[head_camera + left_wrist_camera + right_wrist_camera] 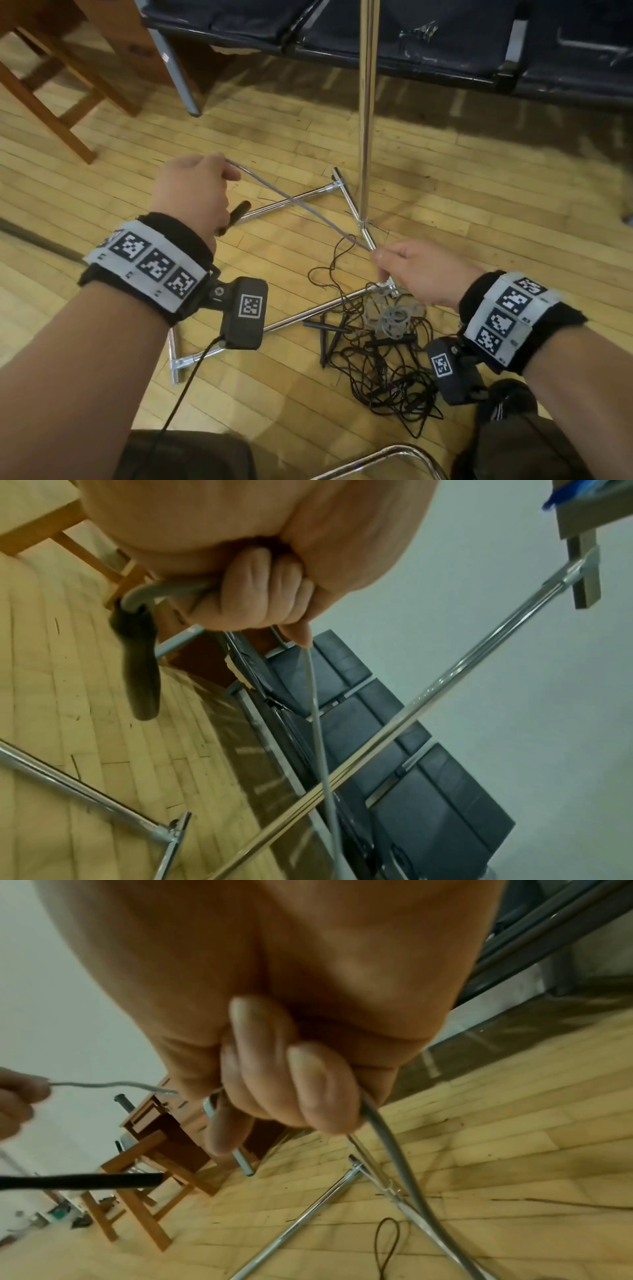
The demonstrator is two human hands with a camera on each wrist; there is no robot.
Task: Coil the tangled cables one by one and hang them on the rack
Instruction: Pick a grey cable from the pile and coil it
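Observation:
A grey cable (298, 205) runs taut between my two hands above the wooden floor. My left hand (224, 176) grips one end of it in a fist, and a black handle (238, 212) dangles below that fist. The left wrist view shows the same left hand (260, 599), the cable (315, 710) and the handle (140, 669). My right hand (385, 265) pinches the cable lower down; in the right wrist view the fingers (284, 1083) curl round the cable (390, 1150). A tangle of black cables (383, 363) lies on the floor by the chrome rack (366, 102).
The rack's chrome base bars (308, 313) spread over the floor under my hands. A wooden stool (51, 113) stands at the far left, and a dark bench (411, 34) runs along the back. A chrome chair frame (394, 455) sits near my knees.

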